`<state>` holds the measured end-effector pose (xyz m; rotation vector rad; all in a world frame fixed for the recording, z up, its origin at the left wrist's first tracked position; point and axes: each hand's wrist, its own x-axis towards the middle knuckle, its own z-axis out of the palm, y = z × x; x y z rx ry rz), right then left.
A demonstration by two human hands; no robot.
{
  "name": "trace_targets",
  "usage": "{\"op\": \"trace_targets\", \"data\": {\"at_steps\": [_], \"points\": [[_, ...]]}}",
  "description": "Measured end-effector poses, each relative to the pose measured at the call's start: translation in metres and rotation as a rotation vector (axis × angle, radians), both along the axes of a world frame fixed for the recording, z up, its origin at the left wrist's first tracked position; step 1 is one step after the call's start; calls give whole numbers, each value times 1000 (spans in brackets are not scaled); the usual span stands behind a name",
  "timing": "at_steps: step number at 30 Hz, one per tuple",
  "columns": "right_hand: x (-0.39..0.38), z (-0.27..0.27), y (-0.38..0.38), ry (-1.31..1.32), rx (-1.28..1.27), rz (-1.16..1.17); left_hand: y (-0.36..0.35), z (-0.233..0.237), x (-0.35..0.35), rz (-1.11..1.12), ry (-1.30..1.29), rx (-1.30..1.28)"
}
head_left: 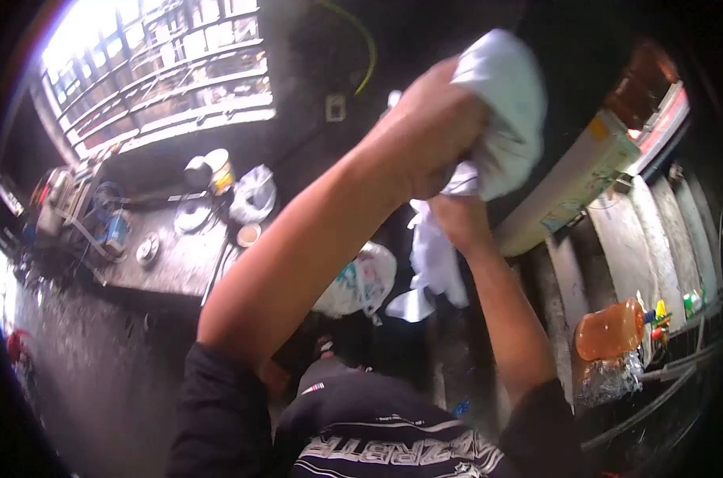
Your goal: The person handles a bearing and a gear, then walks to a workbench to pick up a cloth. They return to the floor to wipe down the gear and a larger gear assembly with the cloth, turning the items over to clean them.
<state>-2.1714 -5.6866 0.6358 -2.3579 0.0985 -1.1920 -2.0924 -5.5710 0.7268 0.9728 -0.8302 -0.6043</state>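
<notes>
A white cloth [509, 103], bunched and slightly blurred, is up in front of me. My left hand [437, 127] is closed on it, with the bulk of the cloth folded over and beyond the fingers. Just below, my right hand [457, 213] grips the same cloth, its fingers mostly hidden by the folds. A loose white length [435, 259] hangs down beside my right wrist. Both arms are raised, and the left forearm crosses the middle of the view.
A counter [170, 263] at left carries a white plastic bag [254, 193], a yellow-and-white tub [218, 170] and a cup [248, 235]. Another filled plastic bag [365, 279] is below my left forearm. An orange jug [610, 331] lies at right, near a pale refrigerator-like cabinet [572, 179].
</notes>
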Motion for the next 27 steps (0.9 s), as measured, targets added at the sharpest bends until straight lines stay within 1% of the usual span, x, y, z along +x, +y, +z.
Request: {"op": "trace_targets", "data": {"at_steps": [4,6,8,10,11,13,14,15,16,17,18,19,20,21,22,23,25,26,27], "points": [[57,42,90,92,-175,312,149,-8,3,692,-710,167],[77,55,137,101,-261,441,211,-24,2,885,-952,250],[90,60,189,111,-343,551,258,-46,2,1015,-1123,325],[102,62,238,78,-396,641,304,-60,4,1147,-1233,380],[108,60,260,25,-386,674,330,-64,5,1212,-1273,405],[123,44,306,-164,-317,794,389,-72,5,1336,-1333,451],[129,35,331,-1,-277,1023,422,-77,3,1402,-1358,476],[131,19,357,193,-184,1202,457,-84,0,1472,-1391,509],[128,-6,389,494,-17,1390,492,-92,-5,1540,-1422,546],[122,-38,422,870,243,1600,527,-103,-10,1609,-1452,584],[111,-76,457,1225,577,1764,567,-116,-13,1680,-1483,635],[98,-114,494,1462,832,1806,607,-131,-19,1743,-1515,696],[90,-143,529,1423,835,1808,651,-149,-26,1795,-1525,790],[81,-172,563,1384,837,1809,696,-168,-36,1821,-1511,903],[88,-209,591,1277,896,1780,745,-189,-47,1791,-1444,1063],[101,-213,618,1269,715,1607,790,-223,-60,1637,-1162,1190],[143,-237,697,1085,331,1568,880,-291,-85,1356,-581,1464],[158,-252,751,1080,355,1594,937,-373,-88,1054,-334,1420],[167,-264,804,1088,398,1604,973,-425,-89,806,-36,1352]]}}
